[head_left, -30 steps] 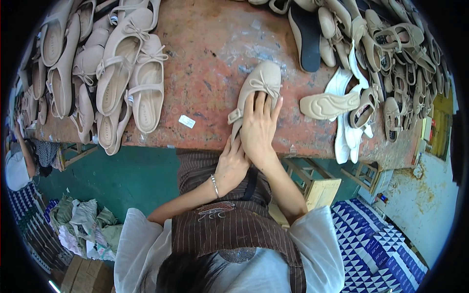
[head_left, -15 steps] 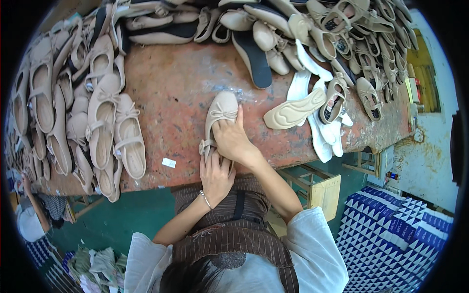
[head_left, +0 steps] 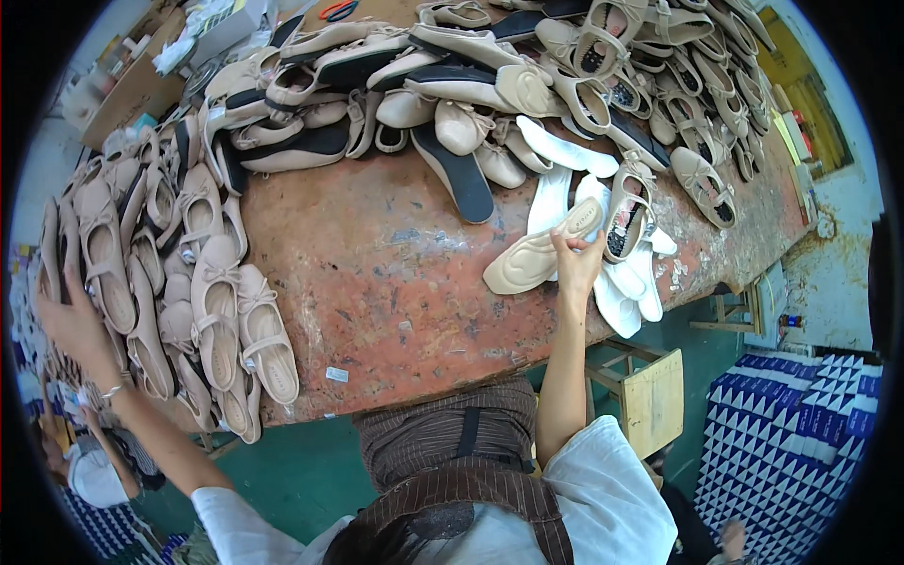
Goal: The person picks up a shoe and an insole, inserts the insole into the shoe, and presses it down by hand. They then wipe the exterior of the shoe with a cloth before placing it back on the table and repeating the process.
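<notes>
Desk (head_left: 377,292): worn red-brown top, scuffs and pale smears, bare in the middle. Piles of beige shoes along the far edge and right; another beige shoe pile (head_left: 212,311) on the left. Small white label (head_left: 336,375) near the front edge, red-handled scissors (head_left: 340,10) at the far edge. Room: green floor (head_left: 301,485), wooden stool (head_left: 652,403) by the front edge on the right, blue-and-white boxes (head_left: 782,443) lower right, stained pale wall (head_left: 833,282) beyond. Another person (head_left: 97,478) at lower left.

Arms spread wide. Right forearm runs nearly straight up over the desk; right hand (head_left: 576,266) has its fingers pinched on the near end of a printed beige insole (head_left: 583,217). That one sits over the end of a contoured beige insole (head_left: 518,266), next to white insoles (head_left: 621,301) and an open beige shoe (head_left: 629,215). Left arm reaches far out left; left hand (head_left: 77,325) is at the outer side of the left pile, fingers pointing away from the body. Rim distortion there: can't tell how far they're open or whether they hold a shoe.

Vs half a second ago: both hands were together on one shoe mid-desk. Now they're apart and that spot is bare. View also takes in more of the far edge.
</notes>
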Action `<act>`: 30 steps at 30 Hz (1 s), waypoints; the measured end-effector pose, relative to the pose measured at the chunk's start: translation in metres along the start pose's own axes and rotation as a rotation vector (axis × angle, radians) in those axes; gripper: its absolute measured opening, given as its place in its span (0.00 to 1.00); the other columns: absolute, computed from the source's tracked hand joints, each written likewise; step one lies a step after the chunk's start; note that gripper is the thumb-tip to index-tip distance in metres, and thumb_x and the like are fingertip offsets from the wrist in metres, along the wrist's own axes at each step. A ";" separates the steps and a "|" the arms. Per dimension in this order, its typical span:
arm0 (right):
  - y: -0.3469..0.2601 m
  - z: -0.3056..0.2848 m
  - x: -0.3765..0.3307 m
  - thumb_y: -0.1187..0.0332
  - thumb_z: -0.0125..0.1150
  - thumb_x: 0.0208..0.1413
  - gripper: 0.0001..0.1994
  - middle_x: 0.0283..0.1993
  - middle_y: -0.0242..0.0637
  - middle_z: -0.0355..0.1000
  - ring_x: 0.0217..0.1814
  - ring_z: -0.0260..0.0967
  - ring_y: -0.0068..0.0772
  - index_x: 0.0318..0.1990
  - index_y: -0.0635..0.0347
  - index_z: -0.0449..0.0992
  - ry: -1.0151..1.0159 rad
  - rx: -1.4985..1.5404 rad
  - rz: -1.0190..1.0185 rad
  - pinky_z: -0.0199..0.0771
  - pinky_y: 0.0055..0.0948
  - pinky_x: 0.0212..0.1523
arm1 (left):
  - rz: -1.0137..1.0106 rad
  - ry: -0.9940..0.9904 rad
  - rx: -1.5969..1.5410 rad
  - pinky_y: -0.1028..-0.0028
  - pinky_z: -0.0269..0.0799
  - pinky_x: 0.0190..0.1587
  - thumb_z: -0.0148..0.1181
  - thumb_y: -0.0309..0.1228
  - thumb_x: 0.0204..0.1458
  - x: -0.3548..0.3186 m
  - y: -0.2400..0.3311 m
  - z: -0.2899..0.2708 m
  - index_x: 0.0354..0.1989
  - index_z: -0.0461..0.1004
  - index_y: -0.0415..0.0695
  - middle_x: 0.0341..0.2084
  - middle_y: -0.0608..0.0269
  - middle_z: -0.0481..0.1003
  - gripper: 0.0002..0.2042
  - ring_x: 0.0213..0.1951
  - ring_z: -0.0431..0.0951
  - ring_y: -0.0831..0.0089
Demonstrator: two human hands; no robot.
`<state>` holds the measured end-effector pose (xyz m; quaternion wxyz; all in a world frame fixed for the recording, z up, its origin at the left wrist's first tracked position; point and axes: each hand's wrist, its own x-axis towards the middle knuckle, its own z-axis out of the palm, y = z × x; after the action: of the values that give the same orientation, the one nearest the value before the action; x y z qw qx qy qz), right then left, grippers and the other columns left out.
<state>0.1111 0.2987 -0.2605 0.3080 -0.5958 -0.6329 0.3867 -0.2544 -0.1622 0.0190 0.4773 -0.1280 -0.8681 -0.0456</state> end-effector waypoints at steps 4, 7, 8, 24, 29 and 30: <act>-0.001 0.010 -0.006 0.50 0.76 0.41 0.51 0.52 0.59 0.68 0.58 0.66 0.59 0.64 0.80 0.56 0.200 -0.284 -0.102 0.66 0.46 0.59 | 0.007 -0.593 -0.873 0.61 0.67 0.59 0.66 0.38 0.52 -0.122 0.226 0.028 0.61 0.65 0.33 0.56 0.41 0.70 0.31 0.57 0.72 0.50; -0.006 0.013 -0.009 0.50 0.76 0.40 0.49 0.56 0.64 0.66 0.60 0.64 0.65 0.63 0.74 0.58 0.108 -0.372 -0.049 0.65 0.51 0.60 | 0.130 -0.962 -0.855 0.49 0.53 0.68 0.67 0.49 0.49 -0.217 0.375 0.041 0.70 0.51 0.35 0.69 0.30 0.46 0.46 0.70 0.48 0.38; -0.006 0.012 -0.009 0.53 0.77 0.39 0.46 0.57 0.64 0.66 0.60 0.64 0.64 0.62 0.71 0.61 0.121 -0.355 -0.058 0.66 0.51 0.60 | 0.015 -1.065 -0.893 0.47 0.53 0.68 0.68 0.51 0.47 -0.234 0.406 0.046 0.71 0.48 0.36 0.69 0.27 0.43 0.49 0.70 0.49 0.36; -0.025 -0.019 -0.030 0.71 0.49 0.67 0.19 0.50 0.34 0.73 0.47 0.73 0.28 0.64 0.55 0.62 -0.482 1.050 0.146 0.76 0.35 0.49 | -1.498 -1.591 -1.882 0.62 0.82 0.31 0.39 0.43 0.66 -0.296 0.152 -0.022 0.66 0.59 0.32 0.53 0.42 0.73 0.27 0.45 0.80 0.50; -0.027 -0.039 -0.025 0.59 0.42 0.71 0.20 0.33 0.32 0.62 0.24 0.54 0.24 0.66 0.55 0.60 -0.941 1.327 0.318 0.63 0.24 0.27 | -0.782 -0.909 -1.157 0.67 0.72 0.51 0.62 0.28 0.56 -0.334 0.146 -0.057 0.57 0.67 0.37 0.46 0.50 0.74 0.21 0.44 0.77 0.59; -0.029 -0.042 -0.029 0.58 0.45 0.70 0.22 0.35 0.33 0.63 0.24 0.55 0.21 0.65 0.62 0.61 -0.954 1.290 0.303 0.57 0.23 0.24 | -0.455 -0.735 -0.840 0.65 0.72 0.49 0.64 0.26 0.53 -0.335 0.151 -0.064 0.51 0.70 0.38 0.45 0.51 0.74 0.18 0.42 0.76 0.57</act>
<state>0.1352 0.2756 -0.2123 0.2322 -0.1518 -0.2616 0.9244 0.0096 -0.0895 -0.2342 0.0328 -0.1241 -0.8896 -0.4384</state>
